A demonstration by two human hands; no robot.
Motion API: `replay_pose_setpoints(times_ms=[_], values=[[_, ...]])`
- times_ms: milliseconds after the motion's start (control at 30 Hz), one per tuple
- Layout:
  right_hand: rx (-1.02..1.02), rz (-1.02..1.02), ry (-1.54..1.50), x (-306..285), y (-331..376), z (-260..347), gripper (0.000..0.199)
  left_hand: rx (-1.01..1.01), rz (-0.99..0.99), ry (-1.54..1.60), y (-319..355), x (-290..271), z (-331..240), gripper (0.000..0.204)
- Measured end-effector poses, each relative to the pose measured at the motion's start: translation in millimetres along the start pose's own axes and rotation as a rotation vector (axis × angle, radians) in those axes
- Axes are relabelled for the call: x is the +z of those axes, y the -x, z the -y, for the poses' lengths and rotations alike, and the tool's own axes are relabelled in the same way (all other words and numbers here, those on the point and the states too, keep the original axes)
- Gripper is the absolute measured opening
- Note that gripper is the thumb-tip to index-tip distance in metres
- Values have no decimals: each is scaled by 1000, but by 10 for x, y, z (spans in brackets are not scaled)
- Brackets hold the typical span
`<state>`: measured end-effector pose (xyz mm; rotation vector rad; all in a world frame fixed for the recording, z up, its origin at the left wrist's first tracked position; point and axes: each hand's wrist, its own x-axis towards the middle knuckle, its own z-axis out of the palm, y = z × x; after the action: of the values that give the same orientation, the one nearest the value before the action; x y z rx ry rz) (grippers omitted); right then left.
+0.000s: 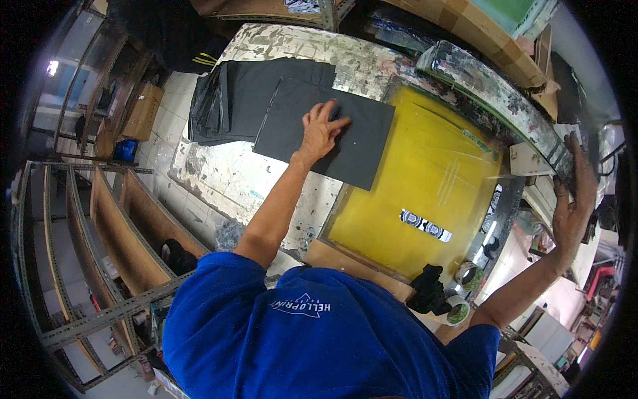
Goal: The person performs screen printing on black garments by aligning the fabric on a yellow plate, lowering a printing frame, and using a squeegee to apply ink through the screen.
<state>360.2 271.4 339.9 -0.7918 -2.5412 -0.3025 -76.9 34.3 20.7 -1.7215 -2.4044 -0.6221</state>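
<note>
The left hand (321, 130) lies flat, fingers spread, on a dark sheet (359, 143) overlapping the yellow screen (419, 179) and the worn table (226, 176) — nothing pinched. The right hand (573, 199) grips the raised squeegee bar (492, 83). Risk — the unpinned sheet could skew under palm pressure, or slide into the sheet stack (226, 100) beside it.

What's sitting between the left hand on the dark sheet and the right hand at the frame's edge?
In the head view, the yellow screen spans between the left hand on the dark sheet and the right hand.
</note>
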Motion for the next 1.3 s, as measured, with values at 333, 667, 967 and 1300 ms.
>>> replay_pose_setpoints(times_ms=[333, 667, 967, 1300], values=[[-64, -9, 5, 11, -12, -41, 60, -365, -91, -246, 145, 86, -109, 66], [-47, 4, 23, -3, -10, -68, 58, 96, 104, 74, 76, -69, -508, 69], [-49, -16, 4, 3, -11, -5, 54, -191, 30, -75, 234, 88, -237, 91], [-45, -51, -13, -4, -64, 35, 55, -27, 142, 152, 275, 157, -850, 101]])
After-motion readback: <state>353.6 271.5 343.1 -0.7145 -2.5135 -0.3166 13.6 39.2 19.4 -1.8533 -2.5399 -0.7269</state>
